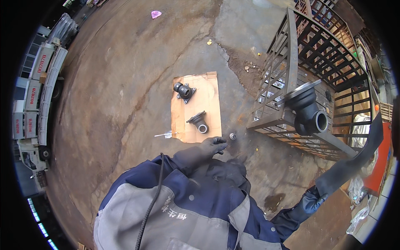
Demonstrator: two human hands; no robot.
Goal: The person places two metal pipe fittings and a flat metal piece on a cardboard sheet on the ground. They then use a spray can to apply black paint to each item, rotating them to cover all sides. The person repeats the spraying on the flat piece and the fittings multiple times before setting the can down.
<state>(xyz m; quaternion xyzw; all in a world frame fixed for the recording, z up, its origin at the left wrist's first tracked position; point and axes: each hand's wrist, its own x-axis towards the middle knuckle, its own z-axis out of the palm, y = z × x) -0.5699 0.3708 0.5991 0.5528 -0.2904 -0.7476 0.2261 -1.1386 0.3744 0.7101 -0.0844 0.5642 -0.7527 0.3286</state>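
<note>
My left hand (213, 146), in a dark glove, reaches out low over the concrete floor with its fingers apart and holds nothing. It is just short of a small round metal piece (232, 136) lying on the ground. My right hand (313, 199), in a blue glove, grips the lower end of a long dark flat bar (354, 160) that slants up to the right. A black cast pipe fitting with a flange (308, 111) rests on the rail of a metal cage (291, 50). Near my left hand lies a cardboard sheet (210, 93) with two black cast parts (184, 91) (199, 122) on it.
A small white tool (163, 134) lies at the cardboard's left edge. The cracked concrete floor (125, 83) stretches to the left and far side. White trucks (39, 96) stand along the left rim. A dark stain (274, 201) marks the floor near my right hand.
</note>
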